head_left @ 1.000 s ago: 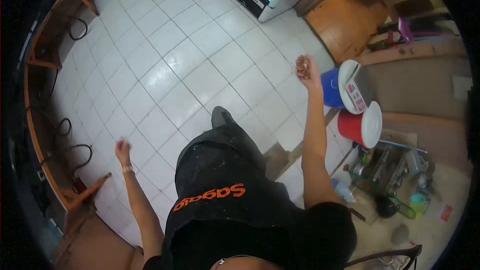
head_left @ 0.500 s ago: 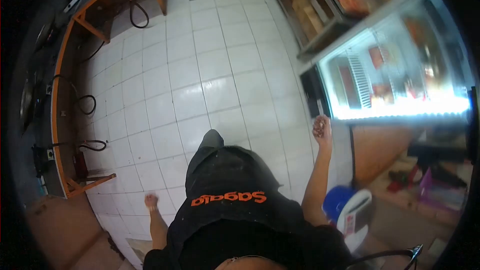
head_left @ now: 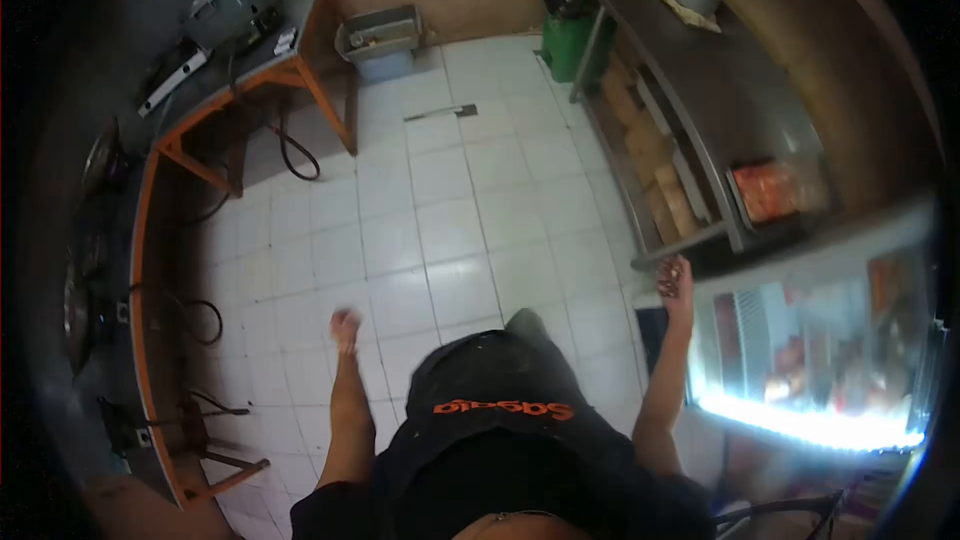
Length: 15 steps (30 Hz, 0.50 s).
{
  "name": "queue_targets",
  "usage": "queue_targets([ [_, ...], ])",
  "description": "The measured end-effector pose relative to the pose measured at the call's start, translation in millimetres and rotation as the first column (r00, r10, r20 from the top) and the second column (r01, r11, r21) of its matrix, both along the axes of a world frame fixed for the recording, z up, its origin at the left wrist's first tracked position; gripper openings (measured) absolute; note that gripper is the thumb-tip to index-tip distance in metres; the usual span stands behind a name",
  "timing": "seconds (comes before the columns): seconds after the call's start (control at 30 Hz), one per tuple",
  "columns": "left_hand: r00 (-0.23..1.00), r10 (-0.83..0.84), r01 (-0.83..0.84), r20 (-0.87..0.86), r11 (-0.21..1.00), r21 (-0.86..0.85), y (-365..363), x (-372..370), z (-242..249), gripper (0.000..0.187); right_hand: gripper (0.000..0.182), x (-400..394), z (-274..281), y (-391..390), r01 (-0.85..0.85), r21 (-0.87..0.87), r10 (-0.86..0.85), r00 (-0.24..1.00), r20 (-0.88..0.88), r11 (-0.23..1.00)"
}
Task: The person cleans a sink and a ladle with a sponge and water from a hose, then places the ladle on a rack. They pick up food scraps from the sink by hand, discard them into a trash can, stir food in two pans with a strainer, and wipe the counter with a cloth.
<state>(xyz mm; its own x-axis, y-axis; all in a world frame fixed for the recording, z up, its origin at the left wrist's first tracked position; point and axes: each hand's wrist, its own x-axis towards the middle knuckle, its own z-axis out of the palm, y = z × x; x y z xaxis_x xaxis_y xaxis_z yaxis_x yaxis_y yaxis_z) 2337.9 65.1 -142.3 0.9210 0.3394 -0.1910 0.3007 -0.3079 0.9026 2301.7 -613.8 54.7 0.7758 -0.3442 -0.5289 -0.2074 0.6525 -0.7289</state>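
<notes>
My right hand (head_left: 676,285) is out in front of me to the right, fingers curled round something speckled reddish-brown whose kind I cannot tell. It is nearest to the front end of the steel counter and the top corner of the lit display fridge (head_left: 710,345). On the other side, my left hand (head_left: 345,327) hangs over the white tiled floor (head_left: 400,240), touching nothing. Motion smears its fingers. Between both arms shows my dark apron (head_left: 500,370) with orange lettering.
Along the left runs an orange-framed table (head_left: 145,270) with stoves and hoses. A grey basin (head_left: 382,35) and a green bin (head_left: 570,55) stand at the far end. The steel counter (head_left: 680,70) on the right carries a tray of red-orange packets (head_left: 768,192).
I have moved forward along the floor and my view has tilted up. The counter and far wall now show; the blue-and-white bucket has left view. My left arm has swung forward.
</notes>
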Motion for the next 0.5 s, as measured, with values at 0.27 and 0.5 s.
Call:
queue_targets([
  [0.27,0.840,-0.187,0.172,0.510,0.982,0.076,-213,377,148,0.013,0.026,210,-8,-28,0.141,-0.227,-0.159,0.985,-0.064,0.964],
  [0.5,0.908,0.321,-0.183,-0.268,0.882,0.434,-143,290,-30,0.014,0.024,455,-21,-78,-0.061,-0.149,0.035,0.985,-0.170,0.987],
])
